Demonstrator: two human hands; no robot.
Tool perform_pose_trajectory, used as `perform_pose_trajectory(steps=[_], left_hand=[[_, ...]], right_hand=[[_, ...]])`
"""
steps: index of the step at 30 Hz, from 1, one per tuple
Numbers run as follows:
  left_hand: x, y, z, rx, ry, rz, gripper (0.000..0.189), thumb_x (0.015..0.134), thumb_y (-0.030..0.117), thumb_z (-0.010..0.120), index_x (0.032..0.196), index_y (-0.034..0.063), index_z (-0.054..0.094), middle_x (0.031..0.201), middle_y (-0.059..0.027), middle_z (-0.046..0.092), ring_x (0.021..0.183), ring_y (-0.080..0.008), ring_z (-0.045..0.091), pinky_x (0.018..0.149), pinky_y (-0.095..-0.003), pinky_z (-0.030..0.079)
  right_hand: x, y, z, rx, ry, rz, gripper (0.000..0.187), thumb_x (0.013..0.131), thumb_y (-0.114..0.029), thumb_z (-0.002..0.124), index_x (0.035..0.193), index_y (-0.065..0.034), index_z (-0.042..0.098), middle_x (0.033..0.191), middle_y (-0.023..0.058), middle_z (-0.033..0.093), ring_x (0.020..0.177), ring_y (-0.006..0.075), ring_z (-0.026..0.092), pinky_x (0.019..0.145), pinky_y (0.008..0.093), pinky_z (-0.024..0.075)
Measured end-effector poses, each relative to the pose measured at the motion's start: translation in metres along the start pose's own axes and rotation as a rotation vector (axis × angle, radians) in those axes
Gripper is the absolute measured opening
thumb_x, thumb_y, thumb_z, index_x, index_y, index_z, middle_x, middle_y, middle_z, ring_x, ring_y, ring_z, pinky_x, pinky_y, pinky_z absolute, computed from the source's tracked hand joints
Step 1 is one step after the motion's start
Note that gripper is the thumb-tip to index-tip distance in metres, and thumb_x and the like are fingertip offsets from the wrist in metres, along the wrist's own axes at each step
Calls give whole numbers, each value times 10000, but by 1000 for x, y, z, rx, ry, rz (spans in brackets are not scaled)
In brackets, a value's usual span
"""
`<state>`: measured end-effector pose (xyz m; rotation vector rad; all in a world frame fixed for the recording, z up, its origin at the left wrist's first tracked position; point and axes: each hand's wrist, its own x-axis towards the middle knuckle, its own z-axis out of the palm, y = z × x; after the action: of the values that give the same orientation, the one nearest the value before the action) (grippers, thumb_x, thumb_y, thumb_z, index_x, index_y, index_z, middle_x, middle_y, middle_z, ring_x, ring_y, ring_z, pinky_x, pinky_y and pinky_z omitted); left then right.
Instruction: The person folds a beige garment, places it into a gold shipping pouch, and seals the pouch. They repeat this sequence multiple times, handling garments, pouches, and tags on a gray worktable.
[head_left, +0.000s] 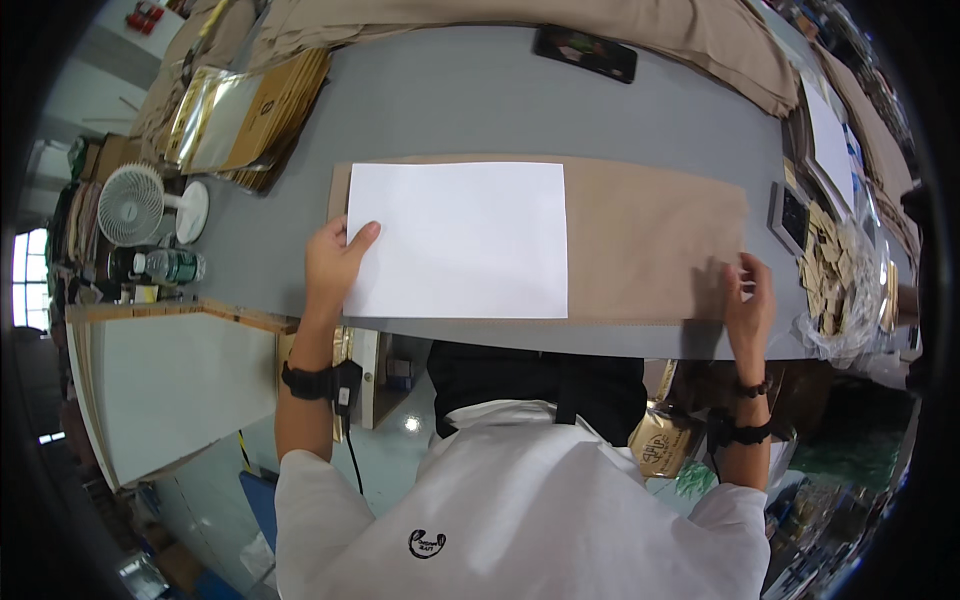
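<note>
A white sheet (457, 240), apparently paper or thin card, lies over the left part of a folded tan cloth (652, 240) on the grey table. My left hand (334, 259) grips the sheet's left edge, thumb on top; its other fingers are partly hidden at the cloth's left end. At the cloth's lower right corner is my right hand (750, 300), its fingers bent and thumb raised towards them. Whether it pinches the cloth edge cannot be made out. A strip of tan shows left of the sheet.
Gold-and-clear packaging bags (255, 112) are stacked at the back left, near a white fan (135, 204) and a plastic bottle (169, 265). A phone (585, 54) lies at the back by heaped tan fabric (525, 11). Small tan tags (829, 262) and a dark box (790, 217) sit right.
</note>
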<state>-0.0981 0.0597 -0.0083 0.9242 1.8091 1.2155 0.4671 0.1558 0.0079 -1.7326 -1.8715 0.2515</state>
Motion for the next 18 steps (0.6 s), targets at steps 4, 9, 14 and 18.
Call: perform_pose_trajectory(steps=[4, 9, 14, 18], left_hand=[[15, -6, -8, 248, 79, 31, 444, 925, 241, 820, 1199, -77, 673, 905, -128, 775, 748, -170, 705, 704, -303, 551], [10, -1, 0, 734, 285, 224, 468, 862, 250, 856, 1215, -15, 702, 915, -129, 751, 706, -232, 686, 702, -343, 550], [-4, 19, 5, 645, 238, 555, 469, 963, 308, 766, 1305, 2, 669, 1089, -144, 730, 848, -234, 697, 743, -341, 557], [-2, 44, 5, -240, -405, -23, 521, 1103, 416, 533, 1401, -7, 599, 1200, -133, 710, 1030, -212, 687, 806, -328, 563]], right_hand=[[7, 44, -5, -361, -14, -107, 424, 965, -383, 748, 1070, 20, 664, 972, 151, 677, 862, 390, 633, 783, 448, 508], [31, 13, -13, 258, -231, 228, 432, 1034, -398, 689, 913, 6, 596, 865, 25, 614, 742, 117, 533, 635, 349, 408], [59, -107, -10, 878, -104, -38, 204, 1087, -201, 623, 1149, -11, 665, 1023, -6, 698, 849, 41, 615, 735, 203, 500], [50, -210, 24, 1044, -404, -266, 207, 1069, -254, 659, 1171, -74, 645, 840, -48, 640, 744, 15, 609, 577, 209, 488]])
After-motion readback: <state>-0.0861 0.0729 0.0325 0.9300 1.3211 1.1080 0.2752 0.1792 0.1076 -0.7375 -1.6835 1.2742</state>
